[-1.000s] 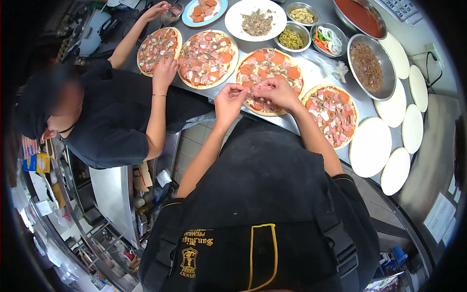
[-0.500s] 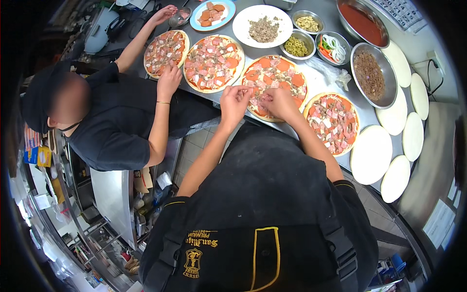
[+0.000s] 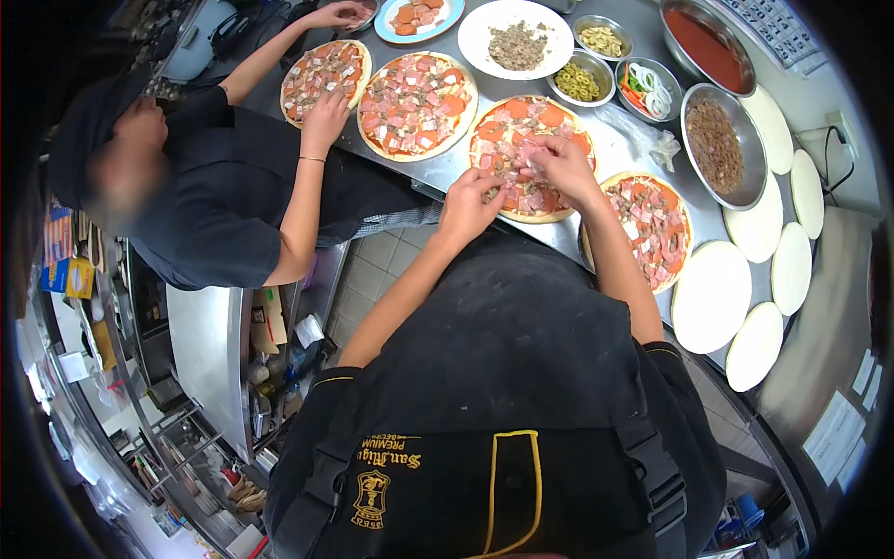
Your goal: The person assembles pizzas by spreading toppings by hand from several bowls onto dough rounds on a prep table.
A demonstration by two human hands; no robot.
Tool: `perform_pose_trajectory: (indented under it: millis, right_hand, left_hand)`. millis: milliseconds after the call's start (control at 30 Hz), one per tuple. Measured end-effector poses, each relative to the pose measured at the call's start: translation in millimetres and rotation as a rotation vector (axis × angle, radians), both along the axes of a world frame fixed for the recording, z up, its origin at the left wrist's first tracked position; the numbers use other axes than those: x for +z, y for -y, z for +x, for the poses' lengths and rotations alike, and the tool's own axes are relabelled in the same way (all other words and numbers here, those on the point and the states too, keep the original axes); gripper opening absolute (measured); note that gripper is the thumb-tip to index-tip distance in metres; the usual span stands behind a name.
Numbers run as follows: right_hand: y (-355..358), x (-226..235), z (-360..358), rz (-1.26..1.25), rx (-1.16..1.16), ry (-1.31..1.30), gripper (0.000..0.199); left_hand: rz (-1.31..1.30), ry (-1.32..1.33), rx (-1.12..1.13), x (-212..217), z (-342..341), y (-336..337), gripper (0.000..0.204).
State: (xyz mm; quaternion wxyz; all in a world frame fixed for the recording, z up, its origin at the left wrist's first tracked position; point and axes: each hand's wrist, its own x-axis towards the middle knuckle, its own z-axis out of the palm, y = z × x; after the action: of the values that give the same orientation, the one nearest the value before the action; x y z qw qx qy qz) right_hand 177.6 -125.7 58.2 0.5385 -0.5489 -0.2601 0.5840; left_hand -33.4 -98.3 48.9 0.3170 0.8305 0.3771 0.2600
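In front of me lies a round pizza topped with red sausage slices, cheese, crumbled meat and pink ham bits. Over its right half, my right hand is closed with chopped ham at the fingertips. At the near left rim, my left hand has its fingers curled around a little brownish crumbled meat. A second topped pizza sits to the right, partly behind my right forearm. To the left is another topped pizza.
A co-worker stands at left, one hand on a further pizza. Behind are a plate of crumbled meat, olives, sliced vegetables, red sauce and a bowl of brown meat. Bare dough rounds lie right.
My right hand has moved farther over the pizza, and my left hand has shifted slightly right and nearer. More pink ham lies on the pizza. The whole view has shifted a little.
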Motion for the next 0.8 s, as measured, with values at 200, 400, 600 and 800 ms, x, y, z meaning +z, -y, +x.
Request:
perform_pose_trajectory:
  millis: [200,400,600,800]
  right_hand:
    - [-27,-6,7,0.027,0.158,0.406,0.021]
    - [-62,15,-8,0.072,0.308,0.775,0.018]
    - [-82,-1,-11,0.181,0.317,1.011,0.021]
    - [-74,-6,-1,0.171,0.283,0.910,0.023]
  left_hand:
    - [-0.080,0.017,0.037,12,4,1,0.021]
    - [-0.161,0.011,0.116,17,4,1,0.019]
    - [-0.253,0.069,0.105,19,9,0,0.019]
    - [-0.130,0.079,0.151,19,6,-4,0.020]
